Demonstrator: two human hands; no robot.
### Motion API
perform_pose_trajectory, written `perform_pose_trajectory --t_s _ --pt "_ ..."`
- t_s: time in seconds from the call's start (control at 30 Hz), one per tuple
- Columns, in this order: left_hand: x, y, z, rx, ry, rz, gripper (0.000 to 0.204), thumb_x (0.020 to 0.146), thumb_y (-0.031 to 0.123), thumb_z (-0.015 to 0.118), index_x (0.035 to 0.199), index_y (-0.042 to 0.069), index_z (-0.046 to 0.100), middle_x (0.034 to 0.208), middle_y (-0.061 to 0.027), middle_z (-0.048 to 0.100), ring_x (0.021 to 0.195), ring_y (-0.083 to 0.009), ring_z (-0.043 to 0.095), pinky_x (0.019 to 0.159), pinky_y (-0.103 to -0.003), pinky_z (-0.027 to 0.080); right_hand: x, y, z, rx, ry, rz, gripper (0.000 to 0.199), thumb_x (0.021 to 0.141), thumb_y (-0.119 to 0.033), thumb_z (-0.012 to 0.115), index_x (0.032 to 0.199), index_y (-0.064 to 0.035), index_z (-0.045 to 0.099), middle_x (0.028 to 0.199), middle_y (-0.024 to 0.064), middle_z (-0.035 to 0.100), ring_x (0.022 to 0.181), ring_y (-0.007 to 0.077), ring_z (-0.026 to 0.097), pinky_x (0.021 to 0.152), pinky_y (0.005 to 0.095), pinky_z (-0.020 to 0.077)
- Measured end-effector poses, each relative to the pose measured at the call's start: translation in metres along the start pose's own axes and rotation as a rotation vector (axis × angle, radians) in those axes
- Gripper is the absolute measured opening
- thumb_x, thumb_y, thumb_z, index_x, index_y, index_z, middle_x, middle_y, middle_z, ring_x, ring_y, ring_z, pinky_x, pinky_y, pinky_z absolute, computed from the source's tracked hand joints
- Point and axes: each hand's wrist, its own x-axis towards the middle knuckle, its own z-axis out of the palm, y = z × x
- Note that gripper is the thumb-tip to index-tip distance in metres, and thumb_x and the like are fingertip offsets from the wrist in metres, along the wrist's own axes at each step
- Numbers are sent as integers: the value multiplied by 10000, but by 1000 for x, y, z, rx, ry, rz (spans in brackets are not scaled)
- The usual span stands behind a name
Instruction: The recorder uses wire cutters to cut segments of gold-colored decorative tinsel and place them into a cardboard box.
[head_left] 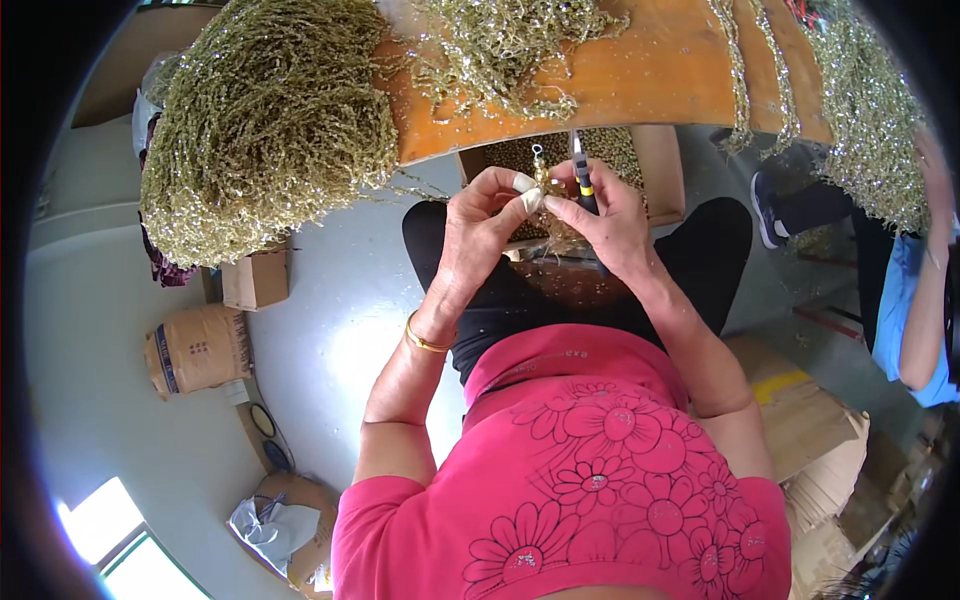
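My left hand [478, 222] is closed in a pinch on a small gold ornament [541, 176] topped by a wire loop. White tape wraps the thumb and a finger of that hand. Opposite it, my right hand [614, 222] grips a pair of pliers [583, 180] with black and yellow handles, jaws pointing away from me. The right thumb and fingertips also meet at the ornament, whose lower part is partly hidden by the fingers. Just beyond both hands, a cardboard box [661, 172] holds many small gold beads [612, 146].
An orange-brown table [640, 80] bears heaps of glittery gold strands [275, 120], some hanging over its edge. Cartons [200, 348] stand along the left wall. At the right, another person's arm [930, 300] reaches toward hanging gold strands [868, 110]. Flattened cardboard [800, 420] lies at my right.
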Motion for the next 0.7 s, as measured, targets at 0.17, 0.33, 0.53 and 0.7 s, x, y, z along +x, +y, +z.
perform_pose_trajectory --t_s 0.17,0.33,0.53,0.7 --pt "2 -3 -1 -22 -47 -30 100 827 74 578 916 40 547 818 11 580 739 -44 519 662 -177 408 -2 3 0 -7 72 -42 204 772 -47 616 961 -39 541 826 -21 505 757 47 463 700 194 397" --pt "5 -2 -6 -49 -124 -80 116 852 100 545 947 33 538 826 -7 588 752 -58 534 676 -185 420 -2 7 0 35 92 -62 177 773 -52 608 939 -40 548 808 -14 532 733 54 491 676 200 416" --pt "5 0 -7 -153 -166 -164 129 850 93 542 959 24 534 875 -32 594 806 -83 554 754 -213 441 -2 4 0 159 66 -48 179 778 -60 604 944 -36 543 807 3 563 724 64 529 663 201 436" --pt "5 -1 -8 -57 -126 -54 127 805 20 583 926 32 548 863 -11 590 802 -76 552 743 -206 439 -5 2 1 10 57 -31 206 776 -37 606 969 -35 535 867 -3 529 780 59 504 724 203 424"
